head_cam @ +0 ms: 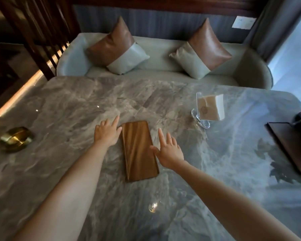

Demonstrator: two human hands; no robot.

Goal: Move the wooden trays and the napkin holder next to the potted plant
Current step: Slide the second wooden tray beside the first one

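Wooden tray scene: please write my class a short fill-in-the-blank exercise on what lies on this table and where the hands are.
1. The wooden tray lies between the left hand and the right hand, both of which are ____.
2. The clear napkin holder stands to the ____ of the tray.
3. Far left on the marble table sits a round ____-coloured dish.
4. The sofa carries ____ cushions.

Missing words: open; right; gold; two

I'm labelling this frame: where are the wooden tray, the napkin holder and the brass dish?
wooden tray (139, 150), head view, middle of its top face
napkin holder (199, 120), head view, clear curved base
brass dish (16, 138), head view, its top
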